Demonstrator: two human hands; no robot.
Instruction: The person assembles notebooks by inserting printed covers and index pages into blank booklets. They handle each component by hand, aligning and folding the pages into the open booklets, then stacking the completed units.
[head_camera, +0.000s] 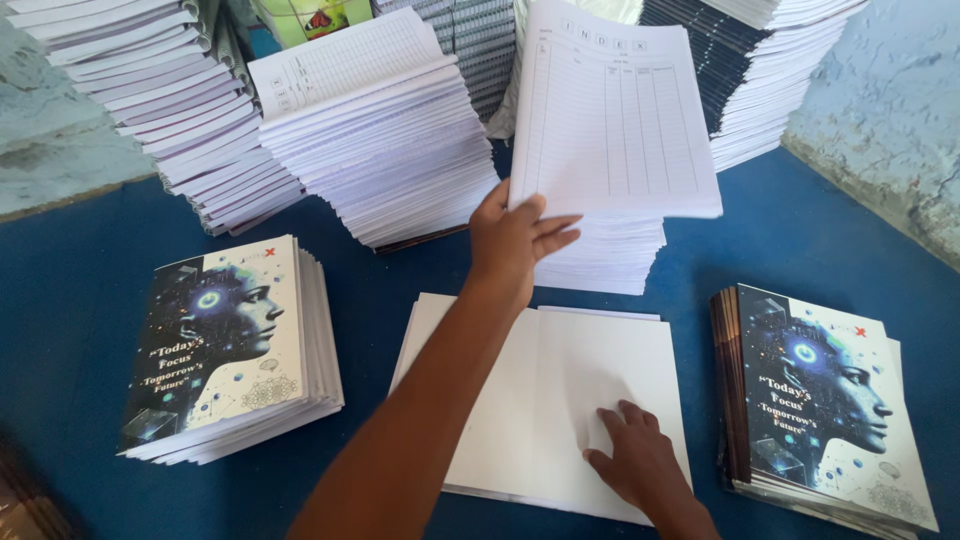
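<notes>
Ruled index sheets (615, 120): white bundle, lifted by lower left corner, tilted above a stack. Open cover (545, 385): blank white, flat on blue surface.

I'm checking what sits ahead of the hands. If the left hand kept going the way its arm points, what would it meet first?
Probably the ruled sheet bundle that the left hand already grips; beyond it, likely the dark-edged stack by the wall, though depth is unclear.
</notes>
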